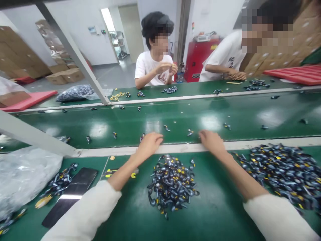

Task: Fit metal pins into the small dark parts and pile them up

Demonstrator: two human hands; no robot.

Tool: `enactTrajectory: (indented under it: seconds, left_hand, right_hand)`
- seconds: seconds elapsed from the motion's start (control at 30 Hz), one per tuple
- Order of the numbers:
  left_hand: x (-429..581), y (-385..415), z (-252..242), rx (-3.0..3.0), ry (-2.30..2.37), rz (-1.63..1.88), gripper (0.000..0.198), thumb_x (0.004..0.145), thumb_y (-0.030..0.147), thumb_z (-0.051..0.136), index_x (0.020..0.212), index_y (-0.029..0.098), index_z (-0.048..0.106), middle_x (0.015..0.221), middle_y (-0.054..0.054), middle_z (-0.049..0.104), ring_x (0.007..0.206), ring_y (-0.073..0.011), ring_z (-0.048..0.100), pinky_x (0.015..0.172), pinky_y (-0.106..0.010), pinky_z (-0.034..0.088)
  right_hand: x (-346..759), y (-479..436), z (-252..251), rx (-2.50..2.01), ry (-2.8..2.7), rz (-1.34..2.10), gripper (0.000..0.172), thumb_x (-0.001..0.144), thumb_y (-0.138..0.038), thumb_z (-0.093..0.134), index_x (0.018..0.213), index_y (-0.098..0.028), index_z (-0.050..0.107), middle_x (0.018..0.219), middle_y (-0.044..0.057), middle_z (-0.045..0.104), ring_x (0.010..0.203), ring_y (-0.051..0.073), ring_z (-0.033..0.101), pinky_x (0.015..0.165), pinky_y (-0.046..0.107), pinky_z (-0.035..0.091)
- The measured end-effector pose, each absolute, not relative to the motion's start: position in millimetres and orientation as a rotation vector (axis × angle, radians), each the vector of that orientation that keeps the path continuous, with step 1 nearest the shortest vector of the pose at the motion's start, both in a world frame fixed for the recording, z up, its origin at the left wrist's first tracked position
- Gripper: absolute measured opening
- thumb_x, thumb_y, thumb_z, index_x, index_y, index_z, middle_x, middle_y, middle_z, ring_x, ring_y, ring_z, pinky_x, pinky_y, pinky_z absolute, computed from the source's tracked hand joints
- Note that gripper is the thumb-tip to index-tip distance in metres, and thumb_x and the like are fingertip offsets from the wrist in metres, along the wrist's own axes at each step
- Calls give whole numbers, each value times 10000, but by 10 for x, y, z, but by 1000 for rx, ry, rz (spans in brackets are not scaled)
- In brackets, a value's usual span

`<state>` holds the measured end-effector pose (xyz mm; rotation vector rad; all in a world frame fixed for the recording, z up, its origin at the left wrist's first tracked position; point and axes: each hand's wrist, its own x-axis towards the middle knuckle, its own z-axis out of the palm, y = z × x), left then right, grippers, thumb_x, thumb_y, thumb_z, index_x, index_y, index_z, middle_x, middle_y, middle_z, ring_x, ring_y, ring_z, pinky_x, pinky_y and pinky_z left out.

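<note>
My left hand [149, 143] reaches over the near edge of the green conveyor belt, its fingers curled together. A small dark earbud-like part [142, 136] shows just beyond its knuckles. To the right, my right hand [212, 140] is also over the belt edge with bent, closed fingers; whatever either hand may hold is hidden. Another earbud-like part [190, 132] lies on the belt left of the right fingertips, and one more part [167, 128] sits beyond the left hand. Between my forearms is a heap of dark earbud-like parts with yellow bits [174, 184].
A larger heap of similar parts [286, 170] spreads at right. On the left are a black phone [71, 195], yellow-handled cutters [111, 172] and a clear plastic bag [27, 177]. A slanted white post [37, 135] crosses the left side. Two people sit across the belt [175, 115].
</note>
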<state>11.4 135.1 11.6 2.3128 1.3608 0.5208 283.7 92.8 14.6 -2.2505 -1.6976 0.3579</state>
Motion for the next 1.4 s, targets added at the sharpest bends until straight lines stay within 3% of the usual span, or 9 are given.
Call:
enactTrajectory:
  seconds: [0.13, 0.37, 0.53, 0.63, 0.93, 1.07, 1.17, 1.3, 1.4]
  left_hand:
    - [555, 1870, -11, 2319, 1457, 499, 365, 977, 326, 633, 1300, 160, 594, 1301, -114, 629, 1116, -257, 656, 941, -479, 564]
    - [845, 2030, -78, 2315, 1391, 416, 337, 980, 319, 628, 1276, 159, 607, 1283, -111, 636, 1091, -247, 664, 914, -458, 579]
    - [407, 1572, 169, 2291, 1268, 422, 193, 984, 274, 617, 1112, 149, 688, 1160, -88, 707, 1050, -222, 681, 950, -441, 552]
    - [185, 1075, 319, 2257, 1159, 404, 158, 954, 185, 610, 968, 184, 768, 1003, -57, 775, 949, -208, 709, 911, -344, 539]
    - [117, 305, 388, 2224, 872, 355, 227, 934, 153, 637, 1089, 238, 781, 1049, -35, 788, 981, -211, 717, 887, -301, 509]
    - [-24, 238, 453, 2087, 924, 435, 292, 887, 234, 725, 1175, 271, 754, 1043, -22, 777, 853, -181, 718, 801, -278, 539]
    - [-65, 415, 441, 2035, 1098, 477, 291, 915, 306, 690, 1198, 261, 743, 1035, -23, 780, 774, -169, 714, 771, -285, 567]
    - [-54, 1009, 272, 2013, 1387, 611, 237, 988, 246, 573, 1151, 172, 728, 1199, -105, 722, 1079, -239, 672, 1018, -410, 505]
    - [-38, 1467, 140, 1976, 1527, 636, 322, 977, 299, 627, 1267, 157, 624, 1313, -118, 632, 1157, -268, 637, 998, -499, 525]
  right_hand:
    - [3034, 1254, 64, -2389, -1587, 175, 325, 991, -328, 639, 1277, -176, 623, 1276, 100, 655, 1054, 246, 682, 881, 458, 581]
    - [2728, 1342, -135, -2228, -1795, 130, 330, 991, -328, 639, 1286, -183, 619, 1291, 102, 647, 1061, 248, 678, 884, 455, 580]
    - [3298, 1395, 15, -2170, -1772, 158, 306, 992, -314, 638, 1269, -182, 630, 1286, 103, 651, 1056, 242, 679, 884, 448, 581]
    - [3884, 1348, 113, -2270, -1578, 86, 277, 1062, -319, 496, 1263, -198, 643, 1290, 96, 647, 1098, 231, 669, 916, 436, 564]
    - [4330, 1267, 150, -2295, -1484, 212, 209, 1021, -310, 587, 1205, -261, 675, 1323, 78, 640, 1099, 229, 661, 912, 389, 566]
    - [3798, 952, 193, -2097, -1649, 384, 393, 1090, -357, 367, 1083, -210, 731, 1121, 51, 711, 1056, 218, 690, 885, 356, 547]
    - [3138, 531, 148, -1836, -1838, 662, 294, 966, -436, 605, 955, -208, 790, 814, 48, 777, 732, 234, 723, 691, 337, 563]
    - [2433, 103, 122, -1587, -1892, 893, 311, 938, -476, 632, 1094, -255, 787, 963, 62, 810, 728, 239, 727, 689, 353, 565]
    - [2298, 42, 147, -1625, -1775, 914, 364, 960, -491, 592, 1140, -224, 763, 702, 44, 761, 618, 234, 682, 624, 351, 527]
